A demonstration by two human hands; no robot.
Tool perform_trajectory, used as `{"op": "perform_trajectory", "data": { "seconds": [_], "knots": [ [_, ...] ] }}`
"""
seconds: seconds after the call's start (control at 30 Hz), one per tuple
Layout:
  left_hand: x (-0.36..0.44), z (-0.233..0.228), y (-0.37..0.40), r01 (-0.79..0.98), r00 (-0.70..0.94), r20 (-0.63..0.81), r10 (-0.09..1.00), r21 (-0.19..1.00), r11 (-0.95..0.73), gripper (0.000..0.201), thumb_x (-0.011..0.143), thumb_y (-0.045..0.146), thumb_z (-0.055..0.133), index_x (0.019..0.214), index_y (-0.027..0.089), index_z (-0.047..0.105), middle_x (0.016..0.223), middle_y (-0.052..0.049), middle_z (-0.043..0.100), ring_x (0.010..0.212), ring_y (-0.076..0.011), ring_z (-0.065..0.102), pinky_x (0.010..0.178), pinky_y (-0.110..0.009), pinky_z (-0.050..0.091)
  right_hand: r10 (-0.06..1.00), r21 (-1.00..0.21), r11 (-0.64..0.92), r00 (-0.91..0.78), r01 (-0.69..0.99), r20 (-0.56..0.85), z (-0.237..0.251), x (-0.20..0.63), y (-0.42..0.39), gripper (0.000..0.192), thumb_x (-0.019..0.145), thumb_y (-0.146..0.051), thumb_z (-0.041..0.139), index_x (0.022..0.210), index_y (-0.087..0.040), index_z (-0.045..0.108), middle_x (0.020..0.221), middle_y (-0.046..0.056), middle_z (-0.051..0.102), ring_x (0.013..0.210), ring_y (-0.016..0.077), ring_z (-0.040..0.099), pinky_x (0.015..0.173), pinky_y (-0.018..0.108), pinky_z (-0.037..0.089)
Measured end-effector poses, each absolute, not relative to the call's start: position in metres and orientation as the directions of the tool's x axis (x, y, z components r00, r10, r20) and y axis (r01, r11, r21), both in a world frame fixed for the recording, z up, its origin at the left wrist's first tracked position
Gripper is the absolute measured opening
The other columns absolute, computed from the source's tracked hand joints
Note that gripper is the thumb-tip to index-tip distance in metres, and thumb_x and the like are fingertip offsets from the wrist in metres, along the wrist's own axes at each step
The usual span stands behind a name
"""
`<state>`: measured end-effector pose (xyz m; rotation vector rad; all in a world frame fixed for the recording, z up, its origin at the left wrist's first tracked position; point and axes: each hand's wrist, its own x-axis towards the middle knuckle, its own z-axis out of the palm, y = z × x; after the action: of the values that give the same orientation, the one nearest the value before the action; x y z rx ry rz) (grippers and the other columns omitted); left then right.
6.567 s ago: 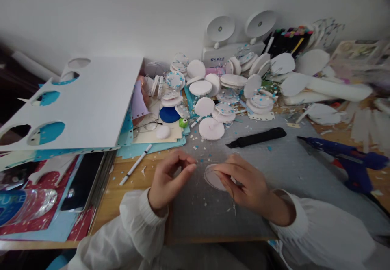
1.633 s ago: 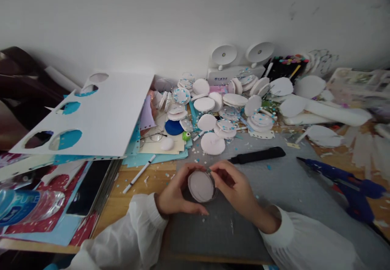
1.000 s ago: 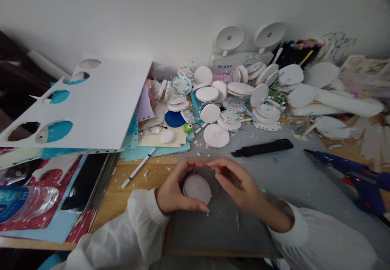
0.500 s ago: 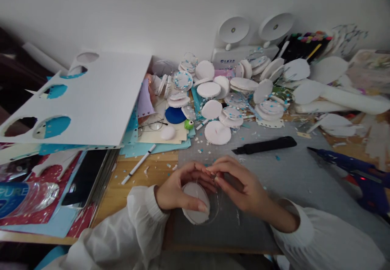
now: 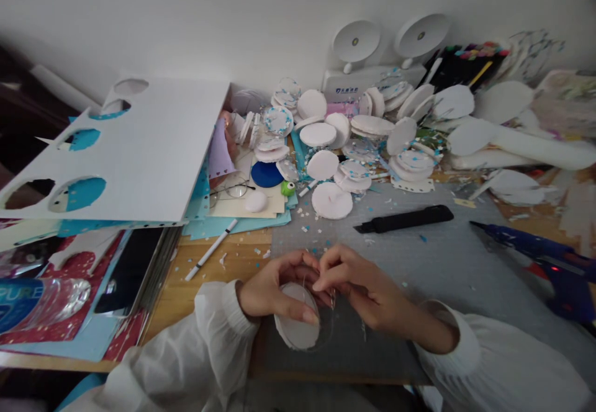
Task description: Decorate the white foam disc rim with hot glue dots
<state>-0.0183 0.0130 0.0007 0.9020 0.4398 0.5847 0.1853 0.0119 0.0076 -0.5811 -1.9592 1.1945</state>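
Low in the middle of the frame we see the left hand [image 5: 272,291] pinching a white foam disc [image 5: 298,325] between thumb and fingers, holding it just above the grey cutting mat [image 5: 433,269]. The right hand [image 5: 361,282] touches the disc's upper edge, its fingertips pressed together on what looks like a thin clear strip, too faint to make out. Above them lie a black craft knife [image 5: 404,219] and a heap of white discs [image 5: 354,139], with a blue glue gun [image 5: 544,257] at the right edge.
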Motion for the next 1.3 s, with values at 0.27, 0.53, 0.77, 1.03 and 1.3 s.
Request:
{"op": "perform_trajectory", "data": {
  "seconds": [0.27,0.53,0.77,1.03,1.3],
  "knots": [
    [-0.022,-0.002,0.017,-0.436,0.592,-0.004,0.806,0.839,0.325,0.054,0.067,0.038,0.08,0.109,0.017,0.053,0.11,-0.014,0.066,0.096,-0.024,0.065,0.088,-0.039,0.048,0.781,-0.755,0.606,-0.368,0.249,0.505,0.011,0.19,0.006,0.034,0.084,-0.014,0.056,0.116,-0.022,0.053,0.106,0.006,0.05,0.101,0.0173,0.05,0.088,0.033,0.045],
    [-0.021,0.004,0.015,-0.384,0.486,0.011,0.874,0.901,0.202,0.053,0.078,0.05,0.067,0.116,0.017,0.049,0.116,-0.017,0.062,0.101,-0.0269,0.062,0.091,-0.043,0.045,0.555,-0.565,0.803,-0.581,0.188,0.595,0.005,0.189,0.005,0.038,0.084,-0.021,0.065,0.119,-0.017,0.051,0.104,0.008,0.058,0.099,0.0158,0.054,0.085,0.029,0.049],
    [-0.018,0.002,0.013,-0.34,0.59,0.096,0.802,0.93,0.139,0.092,0.055,0.038,0.087,0.13,0.025,0.036,0.124,-0.015,0.053,0.108,-0.0276,0.058,0.096,-0.047,0.042,0.591,-0.602,0.78,-0.518,0.17,0.619,0.003,0.188,0.007,0.028,0.086,-0.02,0.062,0.113,-0.019,0.055,0.096,0.006,0.061,0.09,0.0153,0.057,0.078,0.03,0.051],
    [-0.019,-0.001,0.011,-0.306,0.587,0.152,0.795,0.951,0.044,0.088,0.052,0.024,0.09,0.124,0.024,0.039,0.125,-0.014,0.053,0.106,-0.0262,0.058,0.094,-0.046,0.044,0.546,-0.58,0.807,-0.52,0.114,0.657,0.002,0.186,0.006,0.022,0.086,-0.015,0.06,0.108,-0.017,0.057,0.088,0.005,0.061,0.082,0.0148,0.055,0.074,0.03,0.05],
    [-0.018,-0.006,0.011,-0.352,0.602,0.151,0.784,0.932,0.091,0.089,0.055,0.034,0.088,0.128,0.026,0.038,0.123,-0.013,0.053,0.105,-0.0264,0.059,0.093,-0.047,0.044,0.537,-0.55,0.823,-0.514,0.143,0.669,0.007,0.183,0.007,0.013,0.089,-0.016,0.055,0.102,-0.016,0.058,0.082,0.005,0.061,0.078,0.0144,0.054,0.07,0.028,0.05]
  ]
}}
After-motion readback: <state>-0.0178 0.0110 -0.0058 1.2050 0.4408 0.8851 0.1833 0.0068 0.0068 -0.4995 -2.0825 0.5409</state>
